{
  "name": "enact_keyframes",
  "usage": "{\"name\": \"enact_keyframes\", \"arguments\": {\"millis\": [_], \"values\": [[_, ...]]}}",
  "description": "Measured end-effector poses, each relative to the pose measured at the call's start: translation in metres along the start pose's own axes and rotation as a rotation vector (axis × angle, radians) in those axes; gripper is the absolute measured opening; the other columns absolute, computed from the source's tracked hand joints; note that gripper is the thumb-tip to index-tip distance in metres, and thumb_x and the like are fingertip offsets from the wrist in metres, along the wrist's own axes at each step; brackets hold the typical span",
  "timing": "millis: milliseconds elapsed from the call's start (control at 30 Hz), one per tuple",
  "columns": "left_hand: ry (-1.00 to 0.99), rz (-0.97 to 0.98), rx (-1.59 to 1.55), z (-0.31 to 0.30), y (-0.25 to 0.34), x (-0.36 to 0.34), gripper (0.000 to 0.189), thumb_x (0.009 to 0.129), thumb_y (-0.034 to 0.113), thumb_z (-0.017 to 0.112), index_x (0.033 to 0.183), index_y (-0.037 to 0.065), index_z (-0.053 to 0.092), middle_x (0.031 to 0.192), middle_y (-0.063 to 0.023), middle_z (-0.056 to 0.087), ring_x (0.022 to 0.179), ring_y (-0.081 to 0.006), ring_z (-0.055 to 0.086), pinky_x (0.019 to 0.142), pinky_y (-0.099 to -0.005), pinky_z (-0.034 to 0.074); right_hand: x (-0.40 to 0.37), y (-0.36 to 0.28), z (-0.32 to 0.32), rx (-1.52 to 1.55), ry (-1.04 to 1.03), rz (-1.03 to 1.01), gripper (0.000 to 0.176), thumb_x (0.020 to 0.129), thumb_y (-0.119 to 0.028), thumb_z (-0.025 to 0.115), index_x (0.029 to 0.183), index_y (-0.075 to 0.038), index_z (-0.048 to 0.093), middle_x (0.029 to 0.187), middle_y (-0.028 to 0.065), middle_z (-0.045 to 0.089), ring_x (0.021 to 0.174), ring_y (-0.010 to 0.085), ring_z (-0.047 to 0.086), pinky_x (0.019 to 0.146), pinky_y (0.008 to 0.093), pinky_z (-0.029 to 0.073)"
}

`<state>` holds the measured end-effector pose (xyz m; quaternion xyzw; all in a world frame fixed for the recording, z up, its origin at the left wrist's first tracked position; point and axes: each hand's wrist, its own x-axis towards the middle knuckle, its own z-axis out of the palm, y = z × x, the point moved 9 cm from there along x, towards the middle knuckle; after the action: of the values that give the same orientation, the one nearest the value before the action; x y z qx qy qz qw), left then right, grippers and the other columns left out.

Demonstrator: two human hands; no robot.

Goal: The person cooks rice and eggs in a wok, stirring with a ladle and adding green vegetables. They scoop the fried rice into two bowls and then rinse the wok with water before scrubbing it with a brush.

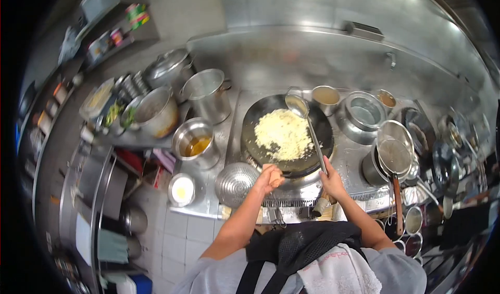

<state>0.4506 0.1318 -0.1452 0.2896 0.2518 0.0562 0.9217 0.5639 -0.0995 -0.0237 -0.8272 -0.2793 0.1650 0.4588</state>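
Pale yellow-white food [284,133] lies spread in a large black wok [252,118] on the stove. My right hand [332,181] is closed round the handle of a metal ladle [314,137], whose bowl rests near the wok's far rim. At the wok's near left edge, my left hand [272,178] is closed, with a folded tan cloth in it. The wok's handle is hidden there. Just left of that hand sits a perforated metal strainer [237,183].
Left stand a pot with amber liquid [197,144], a tall steel pot [207,93] and a white bowl [182,190]. Right are a lidless round pot [364,112] and a wooden-handled sieve [395,153]. A small pot of brown liquid [326,96] stands behind the wok.
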Motion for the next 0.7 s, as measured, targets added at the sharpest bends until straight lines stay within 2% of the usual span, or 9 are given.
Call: {"name": "enact_keyframes", "arguments": {"millis": [67,133,167,200,300,467,567,633,700], "values": [[-0.059,0.033,-0.057,0.004,0.002,0.003,0.019,0.097,0.029,0.059,0.092,0.011,0.056,0.077,-0.0082,0.062,0.059,-0.0265,0.064,0.046,-0.0361,0.057,0.013,0.01,-0.019,-0.22,0.201,-0.117,0.074,0.094,-0.021,0.061,0.157,-0.024,0.024,0.079,0.0221,0.068,0.065,0.0336,0.068,0.066,0.0465,0.053],[-0.099,-0.01,0.026,0.013,0.002,-0.004,0.018,0.094,0.029,0.063,0.092,0.012,0.056,0.079,-0.008,0.063,0.059,-0.0258,0.062,0.047,-0.0356,0.056,0.014,0.031,-0.018,-0.322,0.16,-0.015,0.072,0.094,-0.022,0.059,0.157,-0.025,0.023,0.083,0.0263,0.068,0.071,0.0439,0.067,0.075,0.0516,0.053],[-0.007,0.007,0.046,0.013,0.002,-0.006,0.018,0.093,0.029,0.065,0.093,0.013,0.056,0.081,-0.0078,0.063,0.061,-0.0261,0.062,0.05,-0.0364,0.056,0.008,0.042,-0.014,-0.246,0.006,0.151,0.07,0.095,-0.022,0.055,0.157,-0.026,0.023,0.088,0.027,0.069,0.078,0.0452,0.068,0.079,0.0522,0.053],[0.084,0.027,0.071,0.013,0.003,-0.01,0.018,0.091,0.029,0.067,0.094,0.014,0.056,0.082,-0.0075,0.063,0.062,-0.0264,0.062,0.053,-0.0373,0.057,0.005,0.057,-0.007,-0.291,0.032,0.091,0.069,0.096,-0.022,0.051,0.158,-0.028,0.02,0.092,0.028,0.068,0.085,0.0435,0.068,0.08,0.0528,0.054],[0.053,-0.024,0.078,0.001,-0.004,-0.003,0.019,0.088,0.027,0.069,0.095,0.015,0.056,0.085,-0.0059,0.063,0.066,-0.0251,0.062,0.058,-0.0386,0.058,-0.025,0.053,-0.002,-0.35,-0.074,0.23,0.067,0.097,-0.022,0.039,0.159,-0.032,0.014,0.103,0.0282,0.068,0.091,0.042,0.068,0.082,0.0518,0.054],[0.021,-0.092,0.129,0.017,-0.012,-0.02,0.021,0.088,0.03,0.069,0.099,0.015,0.057,0.088,-0.006,0.063,0.07,-0.0235,0.062,0.059,-0.0374,0.057,-0.05,0.046,0.003,-0.134,-0.007,0.211,0.071,0.096,-0.019,0.045,0.159,-0.03,0.014,0.099,0.0277,0.068,0.087,0.0426,0.068,0.081,0.0527,0.053],[-0.016,-0.192,0.024,0.021,-0.017,-0.046,0.033,0.091,0.038,0.067,0.107,0.012,0.058,0.09,-0.0077,0.062,0.07,-0.0219,0.061,0.057,-0.0366,0.056,-0.07,0.054,-0.005,-0.157,0.012,0.188,0.069,0.098,-0.02,0.045,0.159,-0.031,0.015,0.096,0.0265,0.068,0.085,0.0421,0.068,0.079,0.0534,0.053],[-0.185,-0.387,0.003,0.016,-0.04,-0.074,0.049,0.093,0.047,0.064,0.118,0.006,0.056,0.093,-0.0106,0.063,0.071,-0.0225,0.061,0.058,-0.036,0.056,-0.08,0.049,-0.009,-0.176,-0.027,0.172,0.069,0.099,-0.02,0.046,0.158,-0.032,0.015,0.093,0.026,0.068,0.084,0.042,0.068,0.078,0.0539,0.053],[-0.243,-0.376,0.114,0.006,-0.054,-0.091,0.065,0.093,0.055,0.06,0.127,0.0,0.051,0.099,-0.0119,0.061,0.081,-0.0229,0.062,0.067,-0.0366,0.057,-0.082,0.053,-0.007,-0.179,-0.021,0.158,0.069,0.099,-0.02,0.047,0.158,-0.032,0.014,0.092,0.0261,0.068,0.084,0.0421,0.068,0.077,0.0542,0.053]]}}
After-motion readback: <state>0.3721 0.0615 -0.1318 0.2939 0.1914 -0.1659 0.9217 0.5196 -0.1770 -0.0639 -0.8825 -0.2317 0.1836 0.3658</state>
